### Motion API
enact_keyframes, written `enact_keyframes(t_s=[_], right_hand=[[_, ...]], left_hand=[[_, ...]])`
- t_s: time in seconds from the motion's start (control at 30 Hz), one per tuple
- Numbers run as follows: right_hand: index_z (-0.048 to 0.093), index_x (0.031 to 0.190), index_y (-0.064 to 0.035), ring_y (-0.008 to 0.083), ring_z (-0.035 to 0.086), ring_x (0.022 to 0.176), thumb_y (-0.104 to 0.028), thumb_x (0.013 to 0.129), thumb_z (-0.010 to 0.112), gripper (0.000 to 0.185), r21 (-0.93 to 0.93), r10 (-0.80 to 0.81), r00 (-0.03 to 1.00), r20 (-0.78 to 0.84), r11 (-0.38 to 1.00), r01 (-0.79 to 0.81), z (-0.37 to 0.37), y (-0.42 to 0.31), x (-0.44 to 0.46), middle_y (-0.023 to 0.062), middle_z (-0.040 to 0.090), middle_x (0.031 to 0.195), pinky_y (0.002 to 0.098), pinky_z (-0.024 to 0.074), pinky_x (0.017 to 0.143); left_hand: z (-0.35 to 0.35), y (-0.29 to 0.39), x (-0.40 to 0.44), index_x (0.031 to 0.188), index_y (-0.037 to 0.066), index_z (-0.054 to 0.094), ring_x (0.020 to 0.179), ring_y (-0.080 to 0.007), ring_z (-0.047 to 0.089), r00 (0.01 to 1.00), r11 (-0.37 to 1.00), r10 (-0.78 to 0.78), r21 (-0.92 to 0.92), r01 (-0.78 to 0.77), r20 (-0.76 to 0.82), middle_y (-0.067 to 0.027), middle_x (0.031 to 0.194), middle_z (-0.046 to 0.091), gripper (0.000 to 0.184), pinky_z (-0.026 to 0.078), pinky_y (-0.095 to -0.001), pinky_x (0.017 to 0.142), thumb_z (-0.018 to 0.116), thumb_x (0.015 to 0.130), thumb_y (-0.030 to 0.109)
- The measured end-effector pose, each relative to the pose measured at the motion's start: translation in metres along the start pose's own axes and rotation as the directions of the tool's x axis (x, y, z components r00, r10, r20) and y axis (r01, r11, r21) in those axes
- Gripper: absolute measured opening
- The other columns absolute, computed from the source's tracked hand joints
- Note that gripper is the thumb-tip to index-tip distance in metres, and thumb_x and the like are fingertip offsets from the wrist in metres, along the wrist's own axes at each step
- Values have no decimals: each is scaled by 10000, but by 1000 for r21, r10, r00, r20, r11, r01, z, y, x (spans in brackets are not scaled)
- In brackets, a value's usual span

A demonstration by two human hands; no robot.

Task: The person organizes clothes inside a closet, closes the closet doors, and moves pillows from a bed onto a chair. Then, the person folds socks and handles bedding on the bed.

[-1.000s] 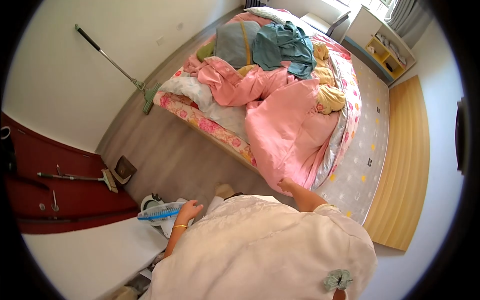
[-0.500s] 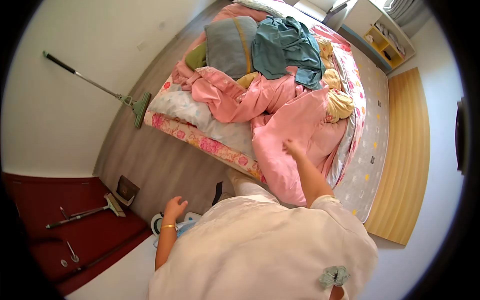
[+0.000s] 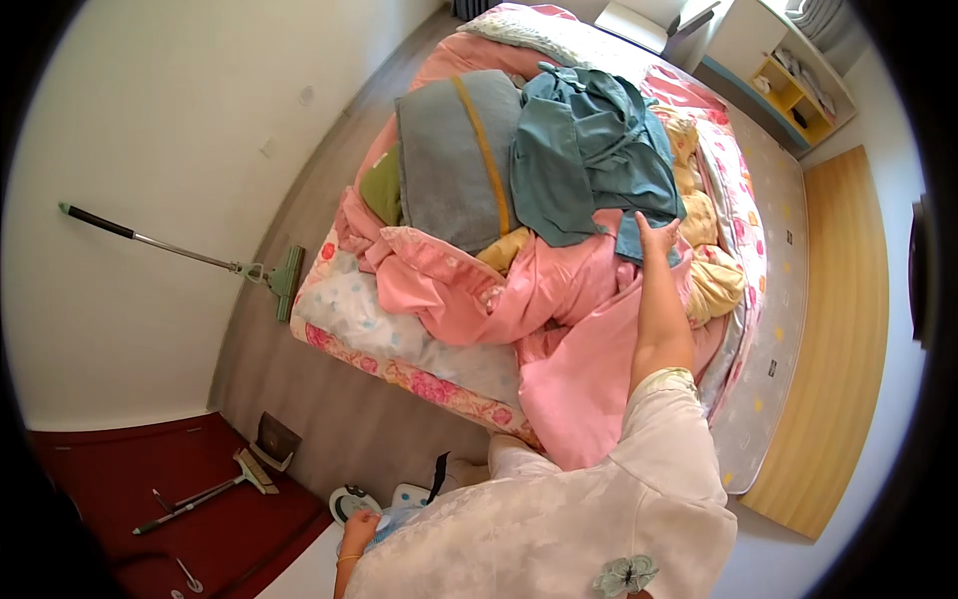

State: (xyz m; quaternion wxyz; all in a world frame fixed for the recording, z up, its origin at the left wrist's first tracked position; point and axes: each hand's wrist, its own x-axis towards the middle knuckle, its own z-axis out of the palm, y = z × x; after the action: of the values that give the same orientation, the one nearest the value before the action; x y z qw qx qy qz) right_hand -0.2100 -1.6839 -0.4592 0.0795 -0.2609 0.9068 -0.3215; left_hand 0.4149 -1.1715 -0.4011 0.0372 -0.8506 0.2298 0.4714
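My right hand point(image 3: 657, 236) reaches onto the bed, its fingers apart at the lower edge of the teal cloth point(image 3: 589, 150). Pink bedding point(image 3: 574, 399) spreads beneath that arm and hangs over the near side of the bed. A folded grey blanket point(image 3: 449, 160) with a mustard stripe lies left of the teal cloth, and yellow cloth point(image 3: 715, 285) is bunched to the right. Low at the bottom left, beside my body, is my left hand point(image 3: 361, 529); its fingers are small and partly bent, near a blue and white item point(image 3: 394, 521).
A green mop point(image 3: 284, 285) leans on the wall at the left. A broom point(image 3: 254, 471) and a brown dustpan point(image 3: 274, 441) are by the red door point(image 3: 90, 499). A wooden board point(image 3: 833, 339) lies along the right wall. White shelving point(image 3: 798, 90) is at the back right.
My right hand has moved from the pink bedding up to the teal cloth. The left hand is now lower in view. The view has shifted closer to the bed.
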Motion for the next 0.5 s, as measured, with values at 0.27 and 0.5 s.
enact_keyframes(t_s=[0.27, 0.5], right_hand=[[253, 1316, -109, 322, 482, 1066, -581, 517, 692, 1026, -426, -124, 864, 488, 831, 359, 32, -92, -55, 211, 474, 1178, 394, 381, 888], [619, 948, -58, 340, 549, 947, -282, 773, 459, 327, -412, -128, 757, 641, 774, 480, 71, -56, -101, 215, 565, 996, 402, 434, 805]], left_hand=[[-7, 26, -1, 1066, -46, 534, 885, -219, 580, 987, 999, -51, -2, 51, 152, -179, 950, 605, 477, 439, -295, 782, 635, 727, 275], [-53, 26, 30, 1032, -7, 561, 897, -247, 583, 991, 989, 111, 90, -117, 69, -155, 973, 603, 410, 452, -329, 772, 588, 760, 298]])
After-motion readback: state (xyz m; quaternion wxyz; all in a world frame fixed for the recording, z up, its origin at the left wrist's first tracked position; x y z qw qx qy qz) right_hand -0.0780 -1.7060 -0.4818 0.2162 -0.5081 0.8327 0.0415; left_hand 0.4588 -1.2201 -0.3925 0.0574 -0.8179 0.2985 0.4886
